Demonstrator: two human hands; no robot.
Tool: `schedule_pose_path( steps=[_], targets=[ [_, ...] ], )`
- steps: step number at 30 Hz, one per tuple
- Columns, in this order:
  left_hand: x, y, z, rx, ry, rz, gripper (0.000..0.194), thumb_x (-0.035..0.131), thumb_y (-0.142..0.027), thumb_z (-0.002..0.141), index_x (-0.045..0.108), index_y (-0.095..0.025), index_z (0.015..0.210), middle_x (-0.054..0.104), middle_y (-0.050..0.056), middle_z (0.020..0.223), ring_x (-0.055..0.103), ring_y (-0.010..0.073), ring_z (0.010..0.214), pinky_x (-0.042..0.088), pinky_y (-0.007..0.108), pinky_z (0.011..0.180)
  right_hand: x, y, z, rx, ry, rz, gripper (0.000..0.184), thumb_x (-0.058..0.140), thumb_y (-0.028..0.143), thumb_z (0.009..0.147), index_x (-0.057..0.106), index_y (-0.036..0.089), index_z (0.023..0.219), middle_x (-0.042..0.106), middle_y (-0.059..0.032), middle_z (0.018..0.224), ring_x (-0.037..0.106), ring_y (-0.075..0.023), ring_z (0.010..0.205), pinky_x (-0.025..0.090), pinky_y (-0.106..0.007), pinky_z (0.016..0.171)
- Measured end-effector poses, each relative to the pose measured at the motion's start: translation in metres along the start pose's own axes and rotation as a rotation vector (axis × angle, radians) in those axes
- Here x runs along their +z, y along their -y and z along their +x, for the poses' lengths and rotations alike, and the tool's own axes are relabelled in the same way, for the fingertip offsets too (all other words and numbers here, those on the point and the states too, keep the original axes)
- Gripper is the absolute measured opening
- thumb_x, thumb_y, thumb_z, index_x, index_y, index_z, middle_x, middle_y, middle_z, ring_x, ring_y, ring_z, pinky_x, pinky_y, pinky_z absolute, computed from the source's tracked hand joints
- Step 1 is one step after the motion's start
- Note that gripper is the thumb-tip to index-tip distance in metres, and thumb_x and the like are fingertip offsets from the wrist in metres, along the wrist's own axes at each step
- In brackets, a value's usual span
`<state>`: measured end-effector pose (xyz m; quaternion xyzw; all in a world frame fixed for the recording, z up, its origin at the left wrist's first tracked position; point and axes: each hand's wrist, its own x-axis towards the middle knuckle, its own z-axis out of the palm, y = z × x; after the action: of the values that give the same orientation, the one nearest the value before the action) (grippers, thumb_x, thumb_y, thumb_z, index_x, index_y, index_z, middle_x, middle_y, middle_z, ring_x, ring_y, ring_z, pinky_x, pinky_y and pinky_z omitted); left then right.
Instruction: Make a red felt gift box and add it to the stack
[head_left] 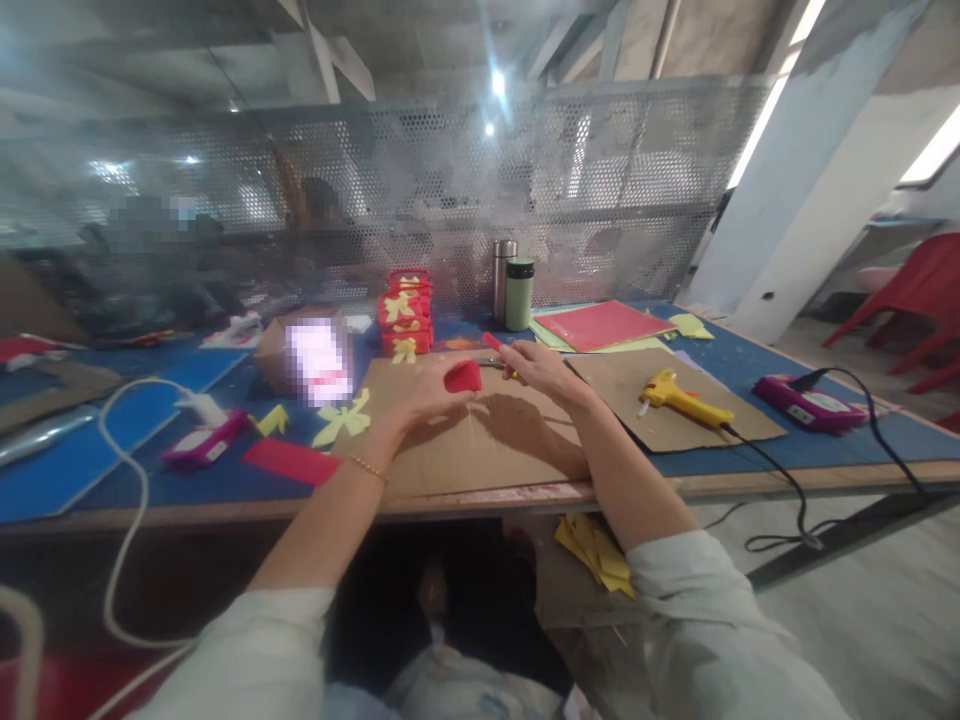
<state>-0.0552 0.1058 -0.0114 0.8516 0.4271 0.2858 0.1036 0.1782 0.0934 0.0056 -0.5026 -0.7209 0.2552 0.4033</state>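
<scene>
My left hand (427, 400) is closed on a small red paper piece (463, 376) and holds it just above a brown cardboard sheet (480, 440). My right hand (536, 368) is closed on red-handled scissors (496, 348), whose tip is right beside the red piece. Both forearms reach over the table's front edge.
A yellow glue gun (686, 397) lies on a second cardboard to the right, its black cord trailing off the table. A stack of red boxes with yellow bows (407, 312), two flasks (512, 282), red paper sheets (604, 324), yellow bow cutouts (343, 418) and a magenta device (810, 404) lie around. Yellow scraps (596, 550) rest on my lap.
</scene>
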Motion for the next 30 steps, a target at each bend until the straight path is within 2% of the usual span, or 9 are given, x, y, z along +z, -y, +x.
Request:
schedule_pose_path(
  steps=[2,5,10,14,20,25,30],
  targets=[
    [-0.003,-0.001,-0.001,-0.036,0.003,0.015,0.064,0.071,-0.039,0.085,0.062,-0.025,0.146,0.066,0.011,0.145,0.064,0.0321,0.127,0.049,0.049,0.112,-0.005,0.001,-0.002,-0.030,0.030,-0.041,0.036,0.049,0.033,0.101,0.059,0.020,0.069,0.067,-0.0040,0.073,0.052,-0.0135,0.065,0.036,-0.026,0.064],
    [-0.006,-0.002,-0.003,-0.072,-0.008,0.065,0.062,0.071,-0.040,0.084,0.064,-0.026,0.144,0.068,0.011,0.141,0.065,0.0321,0.122,0.050,0.048,0.109,-0.007,0.005,-0.005,-0.050,0.065,-0.118,0.028,0.053,0.020,0.096,0.056,0.020,0.068,0.069,-0.0029,0.070,0.053,-0.0133,0.063,0.034,-0.026,0.064],
    [-0.009,0.001,-0.004,-0.106,0.001,0.139,0.062,0.071,-0.046,0.084,0.065,-0.027,0.142,0.070,0.011,0.137,0.066,0.0332,0.117,0.052,0.049,0.103,-0.008,0.009,-0.005,-0.063,0.060,-0.205,0.026,0.057,0.015,0.089,0.061,0.020,0.064,0.068,-0.0017,0.062,0.055,-0.0139,0.060,0.033,-0.026,0.063],
    [-0.009,0.001,-0.005,-0.079,-0.006,0.163,0.059,0.071,-0.046,0.083,0.067,-0.027,0.138,0.070,0.012,0.134,0.065,0.0330,0.118,0.051,0.049,0.104,-0.009,0.010,-0.007,-0.064,0.074,-0.194,0.029,0.058,0.010,0.083,0.059,0.020,0.056,0.066,-0.0014,0.058,0.053,-0.0131,0.057,0.031,-0.027,0.059],
    [-0.010,-0.008,-0.007,-0.016,0.016,0.271,0.057,0.075,-0.048,0.082,0.069,-0.028,0.135,0.070,0.011,0.130,0.064,0.0343,0.117,0.047,0.051,0.107,-0.005,0.012,-0.008,-0.046,0.133,-0.151,0.027,0.060,0.009,0.082,0.063,0.018,0.057,0.068,-0.0015,0.058,0.053,-0.0121,0.055,0.032,-0.027,0.059],
    [-0.012,-0.017,-0.006,-0.005,0.041,0.237,0.053,0.078,-0.047,0.081,0.072,-0.028,0.130,0.070,0.010,0.124,0.064,0.0340,0.116,0.047,0.050,0.107,-0.001,0.006,-0.003,-0.081,0.144,-0.102,0.035,0.062,0.014,0.083,0.060,0.019,0.048,0.060,-0.0002,0.050,0.047,-0.0117,0.053,0.031,-0.027,0.056],
    [-0.011,-0.019,-0.005,-0.021,0.075,0.187,0.056,0.082,-0.040,0.077,0.072,-0.029,0.131,0.071,0.008,0.122,0.064,0.0317,0.112,0.050,0.047,0.103,0.003,0.001,-0.001,-0.085,0.160,-0.085,0.036,0.063,0.023,0.086,0.061,0.019,0.050,0.054,0.0017,0.050,0.043,-0.0106,0.053,0.028,-0.027,0.055]
  ],
)
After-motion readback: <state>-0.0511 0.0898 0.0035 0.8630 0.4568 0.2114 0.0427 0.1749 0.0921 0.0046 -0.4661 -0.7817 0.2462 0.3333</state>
